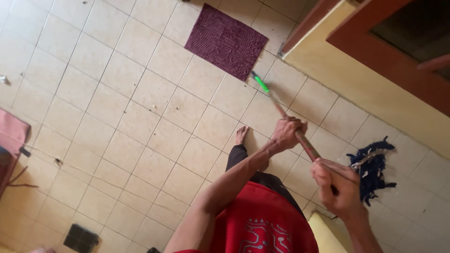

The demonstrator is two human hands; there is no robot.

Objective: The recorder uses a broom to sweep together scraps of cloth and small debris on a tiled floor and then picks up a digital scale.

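Observation:
Both of my hands grip a long thin mop handle [281,108] with a green end [261,84] that points toward a maroon mat. My left hand [288,133] is closed around the middle of the handle. Lower down the same handle, my right hand [338,188] is also closed on it. The dark blue string mop head [373,168] lies on the beige tiled floor [140,117] just to the right of my right hand. My bare foot [241,135] stands on the tiles beside my left hand. I wear a red shirt and dark trousers.
A maroon mat [227,40] lies on the tiles at the top. A yellow wall [375,89] with a red-brown frame runs along the right. A dark square floor grate [80,238] sits bottom left. A pink object [11,133] is at the left edge.

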